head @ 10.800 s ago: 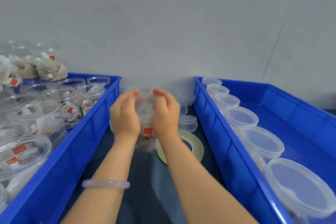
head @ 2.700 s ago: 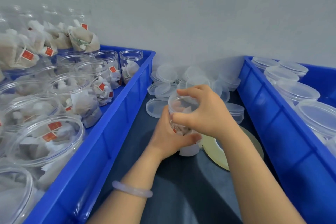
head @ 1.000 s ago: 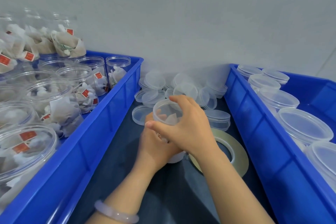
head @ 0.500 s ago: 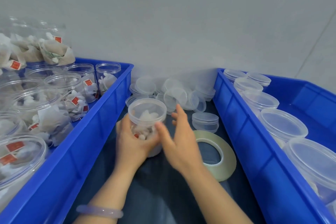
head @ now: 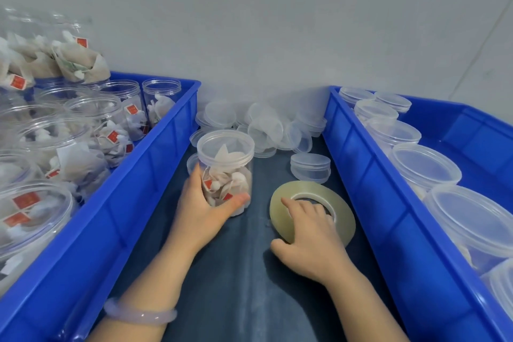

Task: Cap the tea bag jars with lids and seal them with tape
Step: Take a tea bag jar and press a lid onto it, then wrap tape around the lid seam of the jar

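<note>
Jar [head: 225, 166] upright, lid [head: 225, 144] uppermost, left hand [head: 202, 215] fingers [head: 238, 200] clamped round it, right hand [head: 313, 241] fingers [head: 288, 204] seemingly pinching tape [head: 305, 188]

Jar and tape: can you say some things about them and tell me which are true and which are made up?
1. The left hand holds the jar. True.
2. The jar has no lid. False: a lid is on it.
3. The right hand is on the tape. True.
4. The tape is inside the right bin. False: it lies flat on the mat, beside the right bin.
</note>
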{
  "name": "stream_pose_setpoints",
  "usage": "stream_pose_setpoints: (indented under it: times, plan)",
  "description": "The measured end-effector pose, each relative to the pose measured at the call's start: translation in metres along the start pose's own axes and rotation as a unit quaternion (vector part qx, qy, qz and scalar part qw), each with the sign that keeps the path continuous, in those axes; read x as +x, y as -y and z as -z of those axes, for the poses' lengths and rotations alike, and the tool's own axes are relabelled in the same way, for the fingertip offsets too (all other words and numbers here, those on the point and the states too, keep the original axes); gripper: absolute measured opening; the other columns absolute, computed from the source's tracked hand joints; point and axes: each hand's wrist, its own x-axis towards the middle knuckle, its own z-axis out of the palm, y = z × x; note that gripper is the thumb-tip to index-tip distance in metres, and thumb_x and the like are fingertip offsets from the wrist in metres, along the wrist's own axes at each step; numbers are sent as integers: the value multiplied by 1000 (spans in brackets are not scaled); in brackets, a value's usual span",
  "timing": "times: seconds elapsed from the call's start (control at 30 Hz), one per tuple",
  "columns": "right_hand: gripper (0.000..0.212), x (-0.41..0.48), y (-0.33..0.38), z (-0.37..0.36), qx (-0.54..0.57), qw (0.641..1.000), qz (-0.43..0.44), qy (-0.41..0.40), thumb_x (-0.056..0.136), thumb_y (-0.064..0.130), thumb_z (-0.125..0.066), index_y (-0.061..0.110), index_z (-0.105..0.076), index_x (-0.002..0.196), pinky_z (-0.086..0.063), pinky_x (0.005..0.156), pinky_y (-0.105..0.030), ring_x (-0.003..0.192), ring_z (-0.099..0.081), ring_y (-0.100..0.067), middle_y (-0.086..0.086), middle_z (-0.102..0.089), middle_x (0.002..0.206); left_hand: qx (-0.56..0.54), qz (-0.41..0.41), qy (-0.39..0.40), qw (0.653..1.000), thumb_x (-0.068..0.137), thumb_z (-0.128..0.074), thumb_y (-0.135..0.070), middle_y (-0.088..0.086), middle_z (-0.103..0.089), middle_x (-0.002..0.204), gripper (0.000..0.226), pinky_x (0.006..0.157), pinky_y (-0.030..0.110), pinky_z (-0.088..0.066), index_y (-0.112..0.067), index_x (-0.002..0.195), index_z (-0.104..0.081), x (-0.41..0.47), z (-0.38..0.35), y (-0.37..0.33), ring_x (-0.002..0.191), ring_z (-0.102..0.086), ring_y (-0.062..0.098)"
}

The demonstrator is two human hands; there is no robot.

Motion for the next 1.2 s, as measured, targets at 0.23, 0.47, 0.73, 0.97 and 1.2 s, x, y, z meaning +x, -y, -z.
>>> stream_pose_setpoints:
  times: [0.23, 0.47, 0.73, 0.97, 1.2]
  plan:
    - [59, -4, 2, 0, 169, 981, 54, -79, 85, 23, -62, 26, -40, 140, -39, 102, -32, 125, -45, -11, 7, -51, 132, 31, -107, -32, 993, 64, -83, -37, -3, -60, 81, 36, 59, 9, -43, -31, 84, -54, -35, 1, -16, 66, -56, 5]
    - [50, -9, 13, -4, 238, 954, 113, -145, 81, 18, -67, 24, -53, 129, -36, 87, -2, 111, -48, 6, 20, -54, 118, -49, -38, 89, 994, 76, -78, -13, -8, -73, 86, 31, 72, 18, -53, -24, 104, -72, -39, -8, -20, 76, -68, 6]
    - [37, -5, 17, -13, 209, 951, 134, -182, 83, 30, -71, 28, -63, 119, -40, 90, -13, 111, -49, 5, 23, -55, 113, -24, -53, 60, 997, 86, -67, -7, -8, -70, 72, 16, 72, 28, -57, -20, 77, -68, -37, -4, -19, 69, -68, 8]
    - [29, -5, 15, -14, 231, 940, 155, -198, 86, 28, -67, 20, -66, 114, -38, 94, -9, 112, -47, 5, 8, -60, 114, -61, -43, 93, 993, 81, -73, -8, -2, -74, 76, 16, 77, 33, -58, -22, 89, -73, -39, -6, -21, 73, -71, 13]
    - [33, -6, 13, -15, 223, 950, 135, -170, 82, 30, -71, 26, -66, 115, -31, 90, 0, 115, -44, 9, 19, -51, 118, -39, -30, 98, 994, 89, -63, -7, 0, -71, 71, 11, 70, 24, -56, -14, 82, -68, -37, -9, -19, 66, -67, 8]
